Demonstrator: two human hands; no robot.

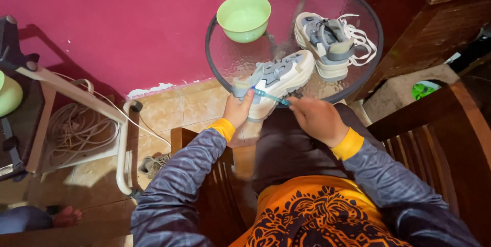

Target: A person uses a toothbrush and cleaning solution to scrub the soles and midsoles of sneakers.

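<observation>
The left hand (pixel 238 110) gripped the heel of a cream-and-grey sneaker (pixel 276 79), fingers clamped around it, holding it at the near edge of the round glass table (pixel 217 68). The right hand (pixel 317 119) held a blue toothbrush (pixel 270 95), fingers closed on its handle, bristles against the sneaker's heel. A second sneaker (pixel 330 42) and a green bowl (pixel 244 16) sat on the table.

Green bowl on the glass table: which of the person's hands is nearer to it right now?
Left. The left hand grips the heel of the nearer sneaker, almost straight below the green bowl. The right hand, holding a blue toothbrush, sits farther off to the right.
</observation>
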